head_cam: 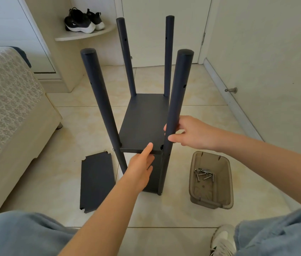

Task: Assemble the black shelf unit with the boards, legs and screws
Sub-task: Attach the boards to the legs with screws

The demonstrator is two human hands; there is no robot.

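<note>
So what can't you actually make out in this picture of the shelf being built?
Head view only.
1. Screws in the grey bin: too small and tangled to count.
2. Under the shelf board: hidden by that board and the left hand gripping its front edge.
3. Corner joint at the near right leg, below the gripping right hand: too dark to see a screw.

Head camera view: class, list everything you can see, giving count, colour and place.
legs: four, black, upright, mid-floor
fitted board: one plainly visible, black, between legs
loose board: one, black, floor, left of legs
bin: one, translucent grey-brown, floor, right of legs
screws: several, silver, in bin
trainers: pair, black and white, corner shelf
bed: one, cream, left
left hand: one, pinching fitted board's front edge
right hand: one, gripping near right leg
</note>
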